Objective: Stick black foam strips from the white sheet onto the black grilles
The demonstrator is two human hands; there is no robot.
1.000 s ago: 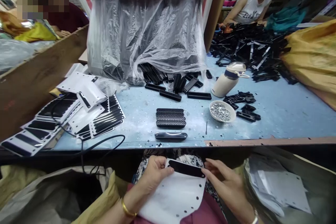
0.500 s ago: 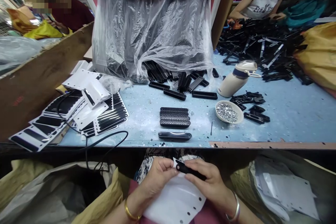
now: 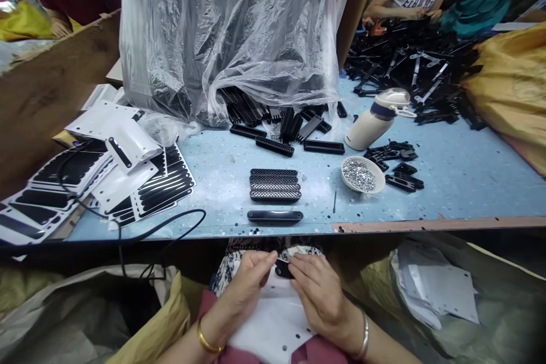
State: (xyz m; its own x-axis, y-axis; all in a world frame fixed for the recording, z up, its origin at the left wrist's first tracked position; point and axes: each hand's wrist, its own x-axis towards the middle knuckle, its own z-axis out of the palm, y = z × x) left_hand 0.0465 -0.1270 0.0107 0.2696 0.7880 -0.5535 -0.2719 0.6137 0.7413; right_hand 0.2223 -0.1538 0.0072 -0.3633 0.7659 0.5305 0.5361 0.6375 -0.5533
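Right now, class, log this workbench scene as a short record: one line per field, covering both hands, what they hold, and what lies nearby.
left hand: left hand pinches the black strip at its left end
right hand: right hand covers the strip's right part
under hands: white backing sheet on the lap
table edge: glossy black bar
behind it: stack of perforated black pieces
right of stack: bowl of small silver bits, white bottle lying tilted
left: sticker sheets
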